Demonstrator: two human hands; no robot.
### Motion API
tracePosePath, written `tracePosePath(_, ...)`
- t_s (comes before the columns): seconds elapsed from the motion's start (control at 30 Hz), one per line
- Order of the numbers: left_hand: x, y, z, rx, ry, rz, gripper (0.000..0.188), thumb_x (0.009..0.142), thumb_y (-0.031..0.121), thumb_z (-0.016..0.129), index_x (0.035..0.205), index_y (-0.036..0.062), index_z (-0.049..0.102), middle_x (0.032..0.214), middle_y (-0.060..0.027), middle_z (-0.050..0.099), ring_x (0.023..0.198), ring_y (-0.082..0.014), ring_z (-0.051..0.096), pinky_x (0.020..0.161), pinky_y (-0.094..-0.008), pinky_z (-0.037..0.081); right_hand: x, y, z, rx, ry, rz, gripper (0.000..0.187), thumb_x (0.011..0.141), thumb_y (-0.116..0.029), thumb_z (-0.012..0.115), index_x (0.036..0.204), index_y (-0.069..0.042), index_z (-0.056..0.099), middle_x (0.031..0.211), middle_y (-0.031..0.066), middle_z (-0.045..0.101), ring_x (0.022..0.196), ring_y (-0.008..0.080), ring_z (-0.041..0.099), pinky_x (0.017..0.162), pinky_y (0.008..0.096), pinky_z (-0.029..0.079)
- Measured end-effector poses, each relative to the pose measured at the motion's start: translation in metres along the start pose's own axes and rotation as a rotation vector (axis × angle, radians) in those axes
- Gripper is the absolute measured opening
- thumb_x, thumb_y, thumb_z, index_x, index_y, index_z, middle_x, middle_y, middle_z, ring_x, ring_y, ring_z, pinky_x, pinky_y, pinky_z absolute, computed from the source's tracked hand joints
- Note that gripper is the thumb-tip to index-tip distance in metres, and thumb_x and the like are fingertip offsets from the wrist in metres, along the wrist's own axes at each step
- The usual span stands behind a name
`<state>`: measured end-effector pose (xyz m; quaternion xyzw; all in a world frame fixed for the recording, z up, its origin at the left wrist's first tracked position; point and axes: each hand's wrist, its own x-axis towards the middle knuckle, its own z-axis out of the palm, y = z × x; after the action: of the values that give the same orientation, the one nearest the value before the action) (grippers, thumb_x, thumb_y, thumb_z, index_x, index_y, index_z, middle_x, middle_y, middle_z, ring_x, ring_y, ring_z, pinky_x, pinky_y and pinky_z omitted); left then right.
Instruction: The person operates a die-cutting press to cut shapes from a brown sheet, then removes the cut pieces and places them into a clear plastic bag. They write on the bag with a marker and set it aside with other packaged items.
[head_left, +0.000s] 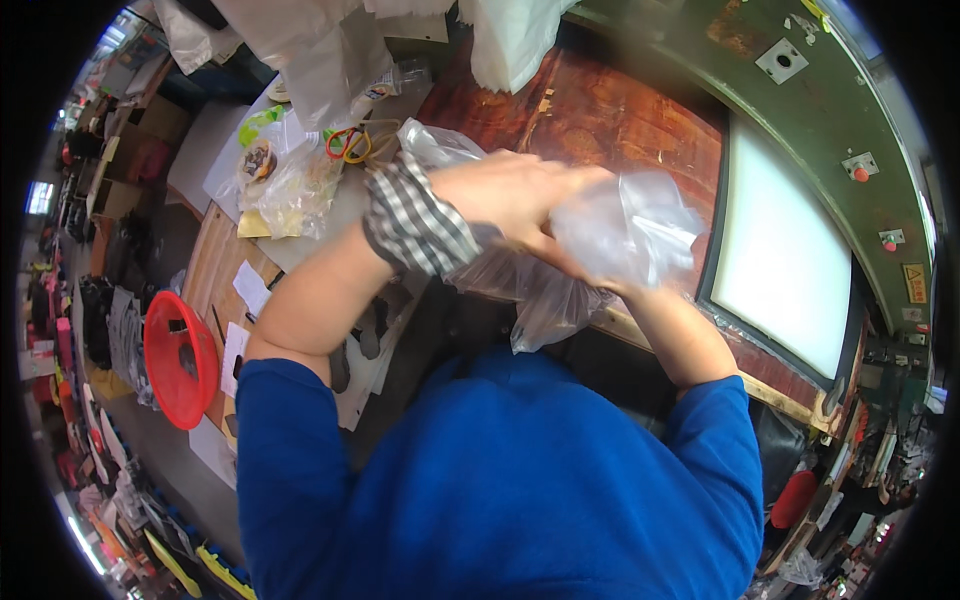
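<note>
Clear plastic bag (640, 225) film bunches up at my two hands, over the front edge of the wooden bench. My left hand (512, 195), with a black-and-white checked band (420, 215) round the wrist, reaches across to the right and is closed on the gathered plastic; its fingertips are blurred. Below and partly behind it, my right hand (578, 262) also grips the bag, its fingers mostly hidden by the left hand and the film. More loose clear film (550, 305) hangs under the hands past the bench edge.
A reddish-brown wooden bench top (610, 110) lies ahead, with a white board (775, 250) at its right and a green machine frame (800, 100) beyond. To the left are scissors (350, 146), plastic packets (295, 185) and a red basin (180, 360). White bags (515, 40) hang above.
</note>
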<state>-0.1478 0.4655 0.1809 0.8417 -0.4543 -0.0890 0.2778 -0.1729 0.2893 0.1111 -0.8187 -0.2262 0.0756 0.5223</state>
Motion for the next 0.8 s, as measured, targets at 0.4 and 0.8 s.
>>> tracePosePath(0.4, -0.052, 0.045, 0.040, -0.328, 0.236, -0.272, 0.023, 0.094, 0.023, 0.058, 0.090, -0.0003, 0.057, 0.086, -0.0239, 0.063, 0.081, -0.0402, 0.063, 0.066, -0.0459, 0.049, 0.000, -0.010, -0.010, 0.741, -0.048, 0.318, 0.029, 0.079, -0.009, 0.071, 0.106, -0.005, 0.062, 0.097, 0.0027, 0.059, 0.093, 0.0126, 0.055, 0.081, 0.0278, 0.045)
tracePosePath(0.8, -0.039, -0.014, 0.093, 0.011, 0.690, -0.003, 0.069, 0.080, 0.012, 0.066, 0.144, 0.0078, 0.040, 0.091, -0.0153, 0.063, 0.089, -0.0316, 0.063, 0.074, -0.0420, 0.050, -0.035, -0.031, -0.023, -0.291, -0.213, 0.046, 0.032, 0.084, -0.012, 0.068, 0.114, -0.008, 0.056, 0.113, 0.0065, 0.057, 0.110, 0.0174, 0.055, 0.093, 0.0347, 0.047)
